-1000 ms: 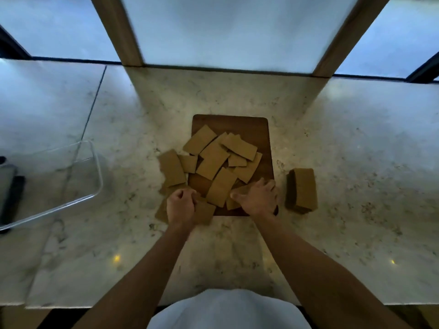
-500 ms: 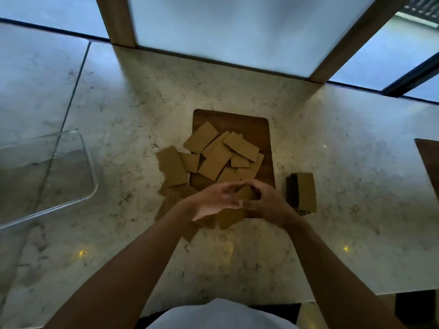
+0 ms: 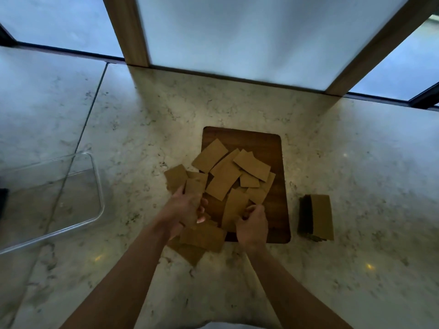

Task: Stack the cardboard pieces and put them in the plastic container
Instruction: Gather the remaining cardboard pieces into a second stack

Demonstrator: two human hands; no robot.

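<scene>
Several loose brown cardboard pieces (image 3: 224, 180) lie scattered over a dark wooden board (image 3: 278, 205) and spill onto the marble counter at its near left corner. My left hand (image 3: 188, 205) holds a cardboard piece (image 3: 194, 187) upright at the pile's left side. My right hand (image 3: 253, 225) pinches the near end of a long cardboard piece (image 3: 234, 208) lying on the board. A squared-up stack of cardboard (image 3: 318, 217) stands on the counter right of the board. The clear plastic container (image 3: 95, 184) sits at the far left, with nothing visible inside.
The marble counter (image 3: 368, 162) runs back to frosted windows with two wooden posts (image 3: 128, 32). A seam in the counter (image 3: 92, 108) passes left of the board. A dark object (image 3: 3, 198) shows behind the container at the left edge.
My hands, joined over the board's near edge half a second ago, have separated. The left now holds a piece at the pile's left; the right grips a long piece.
</scene>
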